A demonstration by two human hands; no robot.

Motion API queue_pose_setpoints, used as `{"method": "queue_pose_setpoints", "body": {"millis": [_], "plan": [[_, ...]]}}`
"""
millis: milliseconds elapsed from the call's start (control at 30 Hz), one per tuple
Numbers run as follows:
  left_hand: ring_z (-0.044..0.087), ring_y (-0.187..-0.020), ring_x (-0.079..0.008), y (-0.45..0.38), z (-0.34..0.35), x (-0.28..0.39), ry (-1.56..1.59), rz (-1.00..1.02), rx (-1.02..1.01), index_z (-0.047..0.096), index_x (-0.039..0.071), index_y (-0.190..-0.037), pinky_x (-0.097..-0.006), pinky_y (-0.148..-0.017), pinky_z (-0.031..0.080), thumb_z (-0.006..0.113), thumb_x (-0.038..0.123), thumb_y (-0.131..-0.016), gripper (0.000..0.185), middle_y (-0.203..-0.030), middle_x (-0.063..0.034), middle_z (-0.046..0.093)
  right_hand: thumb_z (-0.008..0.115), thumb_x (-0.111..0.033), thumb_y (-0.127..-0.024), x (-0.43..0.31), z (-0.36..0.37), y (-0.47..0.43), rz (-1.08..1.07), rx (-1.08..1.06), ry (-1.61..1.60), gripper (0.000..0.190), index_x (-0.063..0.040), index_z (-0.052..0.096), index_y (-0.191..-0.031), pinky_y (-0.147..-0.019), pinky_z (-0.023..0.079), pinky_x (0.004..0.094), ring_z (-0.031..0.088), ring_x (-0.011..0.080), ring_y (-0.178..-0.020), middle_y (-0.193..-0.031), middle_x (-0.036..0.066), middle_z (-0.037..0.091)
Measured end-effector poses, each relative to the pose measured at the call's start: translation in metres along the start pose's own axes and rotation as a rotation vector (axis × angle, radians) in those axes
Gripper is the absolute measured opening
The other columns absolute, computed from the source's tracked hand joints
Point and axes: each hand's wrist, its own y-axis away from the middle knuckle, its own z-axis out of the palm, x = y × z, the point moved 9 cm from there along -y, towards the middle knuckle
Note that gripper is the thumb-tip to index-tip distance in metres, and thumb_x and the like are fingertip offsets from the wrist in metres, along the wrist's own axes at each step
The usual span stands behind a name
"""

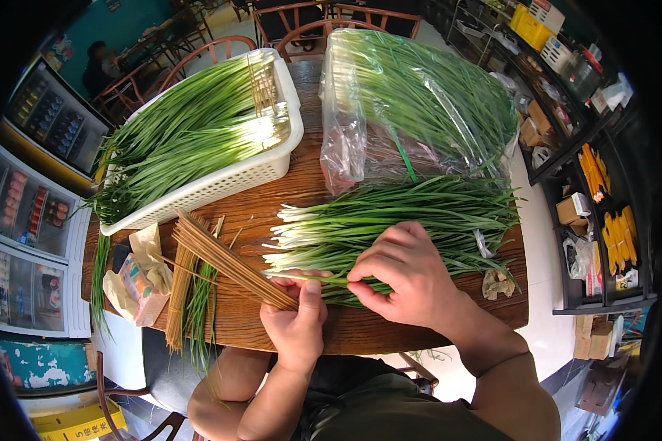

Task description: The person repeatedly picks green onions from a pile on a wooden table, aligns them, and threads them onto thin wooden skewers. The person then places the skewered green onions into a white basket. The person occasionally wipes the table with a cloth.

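My left hand (293, 317) grips a bundle of thin bamboo skewers (229, 256) that slants up to the left. A single garlic chive stalk (309, 277), white end leftward, also lies at its thumb and fingers. My right hand (400, 275) has thumb and forefinger pinched on the green part of that stalk. Beneath and beyond this hand, loose garlic chives (375, 220) spread over the wooden table (243, 206), white ends to the left. Partly behind the held bundle, a second bundle of skewers (177, 308) rests near the table's edge beside loose green leaves (201, 314).
A white perforated plastic basket (254, 179) holds skewered chives at the back left. Bagged chives (419, 93) lie at the back right. Torn paper packaging (143, 281) sits left, crumpled paper (497, 284) right. Display fridges (30, 220) and black shelving (601, 231) flank the table.
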Motion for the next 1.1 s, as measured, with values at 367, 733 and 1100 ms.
{"method": "queue_pose_setpoints", "body": {"millis": [367, 733, 1100], "plan": [[0.075, -0.109, -0.023, 0.005, 0.013, 0.009, -0.263, 0.362, -0.183, 0.065, -0.003, -0.123, -0.035, -0.095, 0.06, 0.076, -0.002, -0.103, 0.023, -0.118, -0.0185, 0.078, 0.092, -0.011, -0.077, 0.006, 0.005, 0.002, 0.121, -0.045, -0.132, 0.023, -0.016, 0.073, -0.09, -0.079, 0.044, 0.0398, 0.061, 0.0217, -0.079, -0.08, -0.005, 0.068], [0.074, -0.098, -0.0162, 0.014, 0.022, 0.016, -0.424, 0.47, -0.161, 0.072, -0.002, -0.117, -0.0294, -0.086, 0.061, 0.081, 0.002, -0.101, 0.02, -0.11, -0.014, 0.08, 0.086, -0.006, -0.072, 0.003, 0.009, 0.006, 0.135, 0.028, -0.058, 0.023, -0.015, 0.068, -0.083, -0.081, 0.044, 0.0408, 0.061, 0.023, -0.078, -0.08, -0.004, 0.067], [0.049, -0.056, -0.0028, -0.003, -0.003, -0.018, 0.091, -0.142, 0.109, 0.065, 0.004, -0.105, -0.0229, -0.048, 0.04, 0.074, 0.004, -0.106, 0.008, -0.092, -0.0035, 0.072, 0.083, -0.007, -0.071, -0.012, -0.001, 0.0, 0.003, 0.034, -0.172, 0.024, -0.014, 0.063, -0.081, -0.088, 0.046, 0.0425, 0.064, 0.0234, -0.082, -0.083, -0.002, 0.065]]}}
